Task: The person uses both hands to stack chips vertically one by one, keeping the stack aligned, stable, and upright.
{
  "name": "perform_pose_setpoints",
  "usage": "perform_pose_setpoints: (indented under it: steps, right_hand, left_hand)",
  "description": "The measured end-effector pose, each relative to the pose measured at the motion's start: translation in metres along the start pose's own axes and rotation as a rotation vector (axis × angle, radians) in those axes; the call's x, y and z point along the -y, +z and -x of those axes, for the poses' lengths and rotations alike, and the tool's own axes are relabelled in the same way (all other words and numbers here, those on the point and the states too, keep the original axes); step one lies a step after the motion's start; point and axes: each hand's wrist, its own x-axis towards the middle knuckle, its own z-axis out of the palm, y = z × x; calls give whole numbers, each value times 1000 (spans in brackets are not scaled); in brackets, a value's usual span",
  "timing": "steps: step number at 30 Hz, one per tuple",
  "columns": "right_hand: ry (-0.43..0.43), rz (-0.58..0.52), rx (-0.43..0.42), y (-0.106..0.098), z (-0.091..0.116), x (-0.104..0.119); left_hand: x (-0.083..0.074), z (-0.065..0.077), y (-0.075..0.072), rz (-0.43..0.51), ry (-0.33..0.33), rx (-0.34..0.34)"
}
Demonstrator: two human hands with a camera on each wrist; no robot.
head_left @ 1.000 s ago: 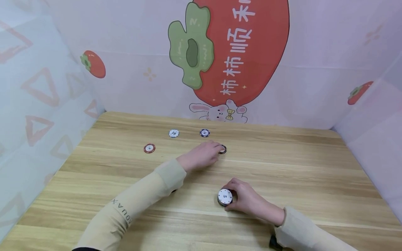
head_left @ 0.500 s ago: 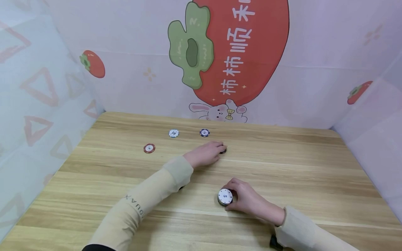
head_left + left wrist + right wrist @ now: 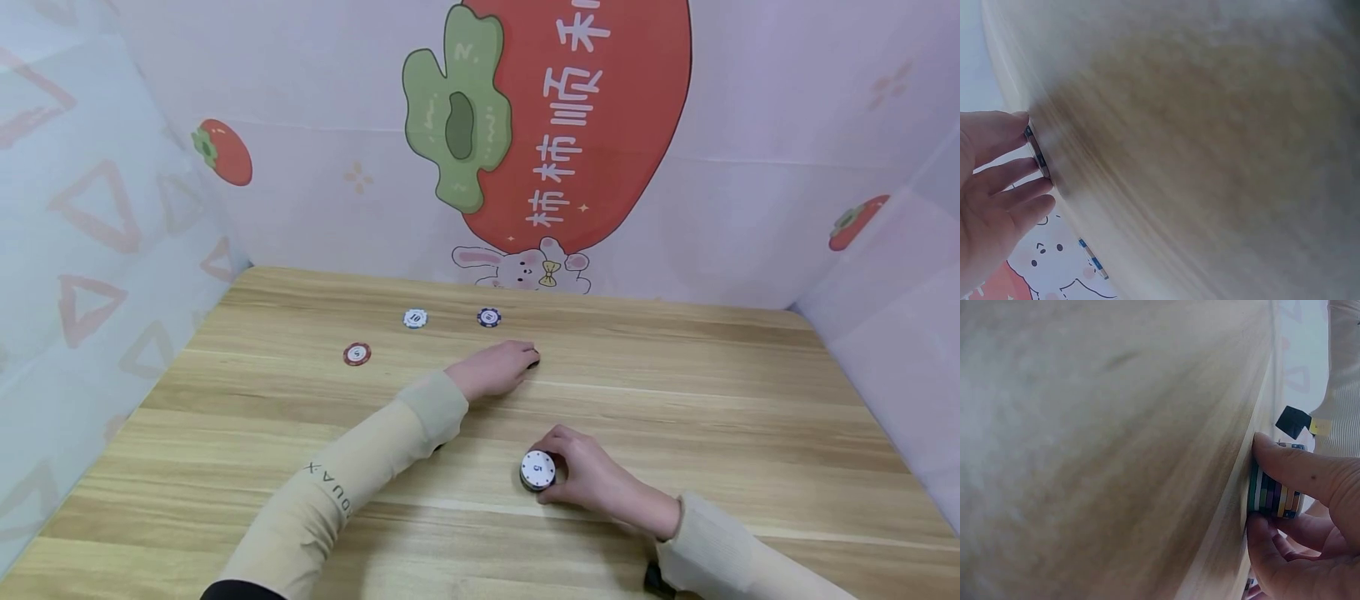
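Note:
In the head view, my left hand (image 3: 495, 368) pinches a dark poker chip (image 3: 533, 361) by its edges at the middle of the table; the fingers cover most of it. The left wrist view shows thumb and fingertips on either side of that chip (image 3: 1037, 152), close against the wood. Nearer to me, my right hand (image 3: 596, 479) grips a stack of poker chips (image 3: 537, 471) topped by a white one marked 5. Seen from the right wrist, the stack (image 3: 1272, 490) has layers of several colours between thumb and fingers and stands upright on the table.
Three chips lie flat beyond the left arm: a red one (image 3: 357, 354), a white one marked 10 (image 3: 416, 318) and a dark blue one (image 3: 489, 317). The wooden table (image 3: 712, 400) is enclosed by printed cloth walls (image 3: 300, 208) at the back and sides.
My left hand has shifted slightly to the right, and its fingers have come over the dark chip to pinch it. The right hand and its stack stay in place.

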Motion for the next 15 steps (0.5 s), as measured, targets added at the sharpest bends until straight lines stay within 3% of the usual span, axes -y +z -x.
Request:
perform_pose_setpoints:
  steps: [5,15]
  right_hand:
    - [15,-5,12,0,0,0]
    - [12,1,10,0,0,-2]
  left_hand:
    - [1,-2,2,-20,8,-49]
    - [1,-3,0,-42,-3,-58]
